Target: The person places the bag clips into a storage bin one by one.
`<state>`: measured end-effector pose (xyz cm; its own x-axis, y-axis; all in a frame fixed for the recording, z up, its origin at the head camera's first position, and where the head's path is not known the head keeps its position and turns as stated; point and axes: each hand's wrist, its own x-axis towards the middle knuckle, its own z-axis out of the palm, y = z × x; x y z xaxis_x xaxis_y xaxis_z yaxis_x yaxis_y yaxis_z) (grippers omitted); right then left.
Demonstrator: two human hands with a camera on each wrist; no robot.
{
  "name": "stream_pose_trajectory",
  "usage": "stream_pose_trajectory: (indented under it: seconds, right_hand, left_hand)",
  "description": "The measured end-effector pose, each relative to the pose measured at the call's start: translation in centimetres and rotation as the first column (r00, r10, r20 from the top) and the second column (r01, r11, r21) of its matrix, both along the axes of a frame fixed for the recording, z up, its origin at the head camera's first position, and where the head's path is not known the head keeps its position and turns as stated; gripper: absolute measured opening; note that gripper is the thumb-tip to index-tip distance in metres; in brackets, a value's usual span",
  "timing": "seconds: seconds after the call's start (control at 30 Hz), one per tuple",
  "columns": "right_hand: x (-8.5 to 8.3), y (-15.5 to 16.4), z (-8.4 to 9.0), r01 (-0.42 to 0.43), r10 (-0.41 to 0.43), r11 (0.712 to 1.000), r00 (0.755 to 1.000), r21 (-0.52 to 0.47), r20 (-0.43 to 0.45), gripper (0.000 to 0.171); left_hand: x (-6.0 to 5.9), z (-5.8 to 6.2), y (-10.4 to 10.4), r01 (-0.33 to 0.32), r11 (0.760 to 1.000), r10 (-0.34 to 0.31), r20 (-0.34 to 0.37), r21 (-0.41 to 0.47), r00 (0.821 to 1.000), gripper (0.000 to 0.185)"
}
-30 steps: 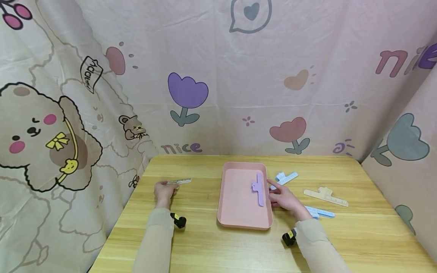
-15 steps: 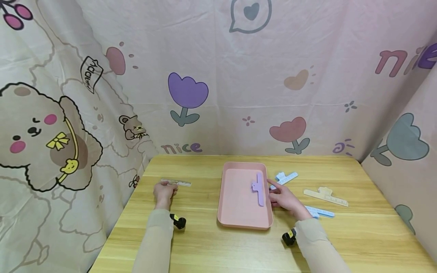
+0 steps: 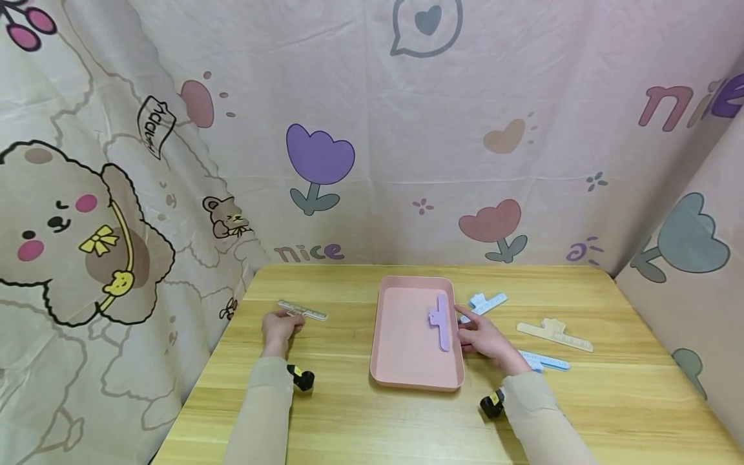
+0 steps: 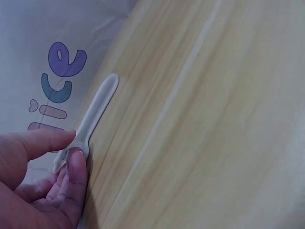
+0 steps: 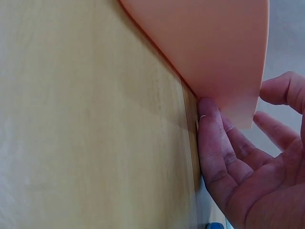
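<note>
At the left of the table my left hand (image 3: 276, 330) pinches a whitish, see-through ruler clip (image 3: 314, 314) between thumb and fingers. In the left wrist view this clip (image 4: 98, 106) lies slantwise, its long bar pointing away past the fingertips. A pink tray (image 3: 401, 381) stands in the middle, with a purple ruler clip (image 3: 443, 323) lying in its right half. My right hand (image 3: 487, 339) rests against the tray's right side. From the right wrist view, its fingers (image 5: 217, 152) touch the outside of the tray wall (image 5: 214, 52), one at the upper rim.
Right of the tray lie a light blue ruler clip (image 3: 493, 306), partly behind the right hand, a cream ruler clip (image 3: 555, 335) and a blue ruler clip (image 3: 549, 361) close to the right wrist. A printed curtain (image 3: 395, 194) borders the wooden table (image 3: 349, 420) at the back and sides.
The whitish clip has turned in my left hand: its bar now slopes down to the right instead of up. My right hand and the tray have stayed in place.
</note>
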<state>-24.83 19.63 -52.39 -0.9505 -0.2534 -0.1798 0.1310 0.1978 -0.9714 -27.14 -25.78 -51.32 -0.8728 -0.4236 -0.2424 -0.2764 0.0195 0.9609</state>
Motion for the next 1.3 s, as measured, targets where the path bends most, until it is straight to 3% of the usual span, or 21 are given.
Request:
stream_pose_trajectory:
  seconds: [0.17,0.27,0.4,0.67,0.87,1.3]
  right_hand:
    - [0.0,0.0,-0.1,-0.005,0.005,1.0,1.0,0.001,-0.005,0.074]
    - [0.0,0.0,-0.1,0.007,-0.007,1.0,1.0,-0.004,0.002,0.074]
    - [0.0,0.0,-0.1,-0.004,0.004,1.0,1.0,-0.003,-0.005,0.074]
    - [0.0,0.1,0.0,-0.005,0.005,1.0,1.0,0.005,-0.001,0.075]
    - [0.1,0.0,0.1,0.006,-0.006,1.0,1.0,0.01,0.004,0.074]
    - [0.1,-0.1,0.3,0.003,-0.003,0.999,1.0,0.033,-0.004,0.072]
  left_hand:
    - [0.1,-0.1,0.1,0.008,0.993,-0.007,0.005,-0.118,1.0,0.054]
    - [0.1,-0.2,0.3,0.015,0.973,-0.012,0.017,-0.231,1.0,0.052]
    - [0.0,-0.2,0.4,0.036,0.953,-0.03,0.025,-0.302,0.999,0.053]
    - [-0.1,-0.3,0.3,0.059,0.954,-0.057,0.016,-0.295,0.998,0.053]
    - [-0.3,0.0,0.6,0.083,0.957,-0.096,-0.032,-0.278,0.995,0.049]
    - [-0.9,0.7,1.9,0.198,0.949,-0.232,-0.119,-0.247,0.965,0.049]
